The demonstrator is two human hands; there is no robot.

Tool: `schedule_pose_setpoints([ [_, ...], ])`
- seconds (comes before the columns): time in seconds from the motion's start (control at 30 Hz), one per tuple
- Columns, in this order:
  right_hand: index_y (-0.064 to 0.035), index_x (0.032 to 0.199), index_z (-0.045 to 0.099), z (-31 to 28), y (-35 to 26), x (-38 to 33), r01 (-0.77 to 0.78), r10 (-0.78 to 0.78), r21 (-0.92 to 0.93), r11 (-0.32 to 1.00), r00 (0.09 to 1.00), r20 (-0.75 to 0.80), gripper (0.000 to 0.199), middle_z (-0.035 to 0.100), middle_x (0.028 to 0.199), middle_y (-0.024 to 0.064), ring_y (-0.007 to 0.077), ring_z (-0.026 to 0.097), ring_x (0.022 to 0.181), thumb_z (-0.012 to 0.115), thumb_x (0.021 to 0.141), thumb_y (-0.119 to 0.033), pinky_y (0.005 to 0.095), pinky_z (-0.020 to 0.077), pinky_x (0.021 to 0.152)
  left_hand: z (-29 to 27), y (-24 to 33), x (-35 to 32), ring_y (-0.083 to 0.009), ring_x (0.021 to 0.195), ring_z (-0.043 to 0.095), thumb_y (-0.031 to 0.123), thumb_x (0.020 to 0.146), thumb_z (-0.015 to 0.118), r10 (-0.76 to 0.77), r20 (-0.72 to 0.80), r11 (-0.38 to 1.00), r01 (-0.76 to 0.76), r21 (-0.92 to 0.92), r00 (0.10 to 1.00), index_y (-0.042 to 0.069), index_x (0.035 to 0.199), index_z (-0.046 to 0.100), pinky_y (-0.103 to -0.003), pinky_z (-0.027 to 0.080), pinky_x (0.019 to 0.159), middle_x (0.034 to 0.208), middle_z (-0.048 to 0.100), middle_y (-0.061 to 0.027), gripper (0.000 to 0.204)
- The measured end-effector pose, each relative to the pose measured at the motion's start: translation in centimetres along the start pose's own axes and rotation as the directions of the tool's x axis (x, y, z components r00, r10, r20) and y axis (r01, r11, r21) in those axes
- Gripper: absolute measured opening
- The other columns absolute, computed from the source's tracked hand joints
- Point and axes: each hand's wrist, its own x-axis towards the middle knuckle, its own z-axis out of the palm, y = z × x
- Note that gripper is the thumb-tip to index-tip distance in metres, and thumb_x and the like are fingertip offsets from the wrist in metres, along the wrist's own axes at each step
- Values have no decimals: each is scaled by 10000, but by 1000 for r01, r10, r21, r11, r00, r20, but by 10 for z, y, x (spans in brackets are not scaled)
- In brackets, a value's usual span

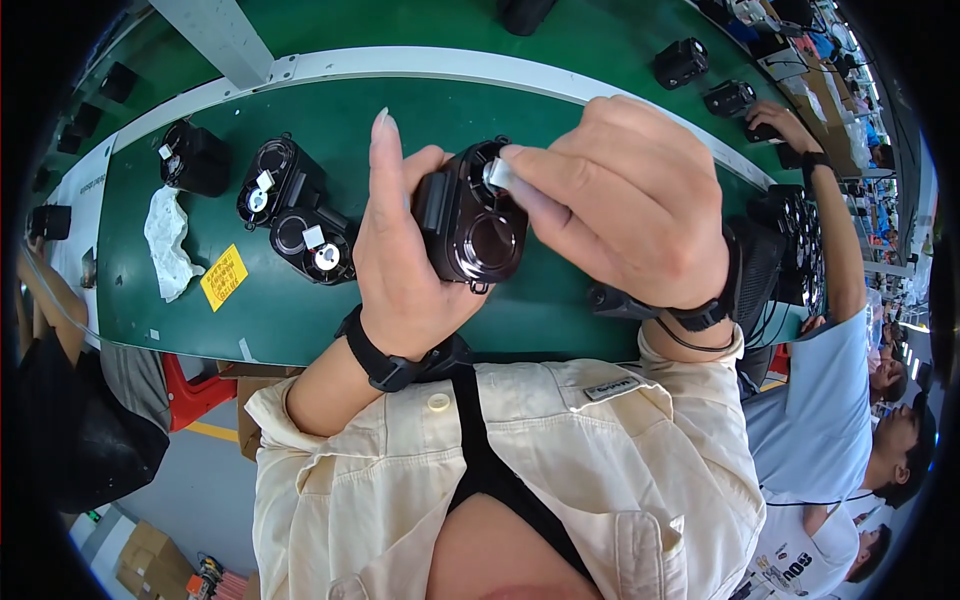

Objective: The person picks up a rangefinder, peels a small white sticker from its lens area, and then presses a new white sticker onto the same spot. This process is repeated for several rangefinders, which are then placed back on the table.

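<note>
My left hand [400, 270] is closed around a glossy black oval housing [490, 245], held above the green bench with its open end up; the thumb points up, away from it. At the upper opening of this housing, my right hand [640, 205] pinches a small white piece [495, 174] between thumb and fingertips. The fingers partly cover the piece, so its kind does not show. On the bench to the left stand three similar black housings [200, 162], two of them close together, with white square and round parts on top.
A crumpled white tissue [167, 245] and a yellow note [224, 278] lie left on the green bench [270, 325]. Several black housings [795, 250] are stacked at the right. Beyond the white rail [430, 62] are more housings. A co-worker's arm [835, 235] reaches in at right.
</note>
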Motion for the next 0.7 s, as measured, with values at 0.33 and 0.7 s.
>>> schedule_pose_setpoints([
  [0.33,38,879,683,-3,-5,0,-51,50,47,998,998,31,300,598,662,85,220,505,531,778,598,-5,312,383,462,-1,-4,-2,-252,937,636,97,664,830,68,1,993,-68,95,998,-89,1441,166,-309,512,819,1121,583,-198,1038],
  [0.7,36,840,675,4,-1,-2,11,-10,27,1000,999,-41,249,585,643,79,219,504,514,755,613,-27,306,389,454,6,-5,4,-301,774,617,73,712,772,185,-69,978,-177,110,980,-130,1412,204,-359,511,659,979,607,-200,924],
])
